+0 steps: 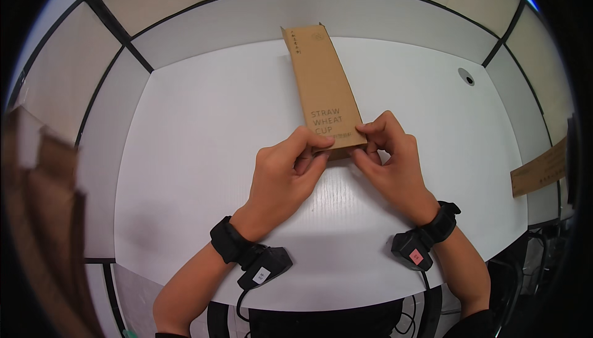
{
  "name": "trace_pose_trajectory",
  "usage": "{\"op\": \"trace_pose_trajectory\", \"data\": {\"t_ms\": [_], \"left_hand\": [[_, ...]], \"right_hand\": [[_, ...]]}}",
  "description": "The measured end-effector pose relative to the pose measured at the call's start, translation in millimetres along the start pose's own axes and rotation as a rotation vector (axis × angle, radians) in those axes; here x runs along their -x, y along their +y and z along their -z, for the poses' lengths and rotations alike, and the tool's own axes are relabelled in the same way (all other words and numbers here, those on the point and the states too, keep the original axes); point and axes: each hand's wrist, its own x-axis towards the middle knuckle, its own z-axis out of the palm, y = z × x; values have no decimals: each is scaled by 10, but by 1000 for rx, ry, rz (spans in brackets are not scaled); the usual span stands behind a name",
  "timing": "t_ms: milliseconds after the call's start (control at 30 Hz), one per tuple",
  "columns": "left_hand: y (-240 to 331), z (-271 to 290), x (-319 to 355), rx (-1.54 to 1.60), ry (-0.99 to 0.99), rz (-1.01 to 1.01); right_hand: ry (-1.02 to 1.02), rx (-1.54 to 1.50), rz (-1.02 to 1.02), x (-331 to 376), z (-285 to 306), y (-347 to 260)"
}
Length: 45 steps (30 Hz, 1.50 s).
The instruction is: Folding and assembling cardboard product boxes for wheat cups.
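Observation:
A long brown cardboard box (324,82) with dark print on its top face lies lengthwise on the white table, pointing away from me. At its far end small flaps stick up. My left hand (287,165) pinches the near left corner, thumb and forefinger at the end edge. On the near right corner, my right hand (392,156) grips with its forefinger on the top edge and thumb below. Between the hands a darker strip of the near end shows; I cannot tell whether its flap is tucked in or loose. The fingers partly cover that end.
The white table (197,122) has grey partition walls round it and a round cable hole (466,77) at the far right. Another brown cardboard piece (538,170) juts in at the right edge. Blurred brown cardboard (49,214) fills the left edge. Black wrist straps with cabled modules (265,268) sit on both wrists.

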Motion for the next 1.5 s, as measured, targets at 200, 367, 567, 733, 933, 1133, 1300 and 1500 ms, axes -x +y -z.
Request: {"op": "trace_pose_trajectory", "data": {"t_ms": [200,367,567,733,933,1133,1300,1500], "left_hand": [[2,-32,5,-1,28,5],[-4,-40,15,-6,41,-18],[-21,-74,9,26,34,-24],[-26,-54,3,8,1,-12],[26,-31,-13,-28,-20,70],[-28,-65,0,-31,25,59],[6,-61,-14,-23,69,9],[-40,-40,-15,-17,75,-32]], "right_hand": [[4,-19,-2,12,2,17],[7,-15,-17,15,-2,17],[4,52,-13,25,26,18],[37,97,-34,13,-40,54],[-7,43,-76,13,-41,19],[-31,49,-73,15,-32,32],[16,78,4,7,-6,47],[70,109,43,-19,-50,39]]}}
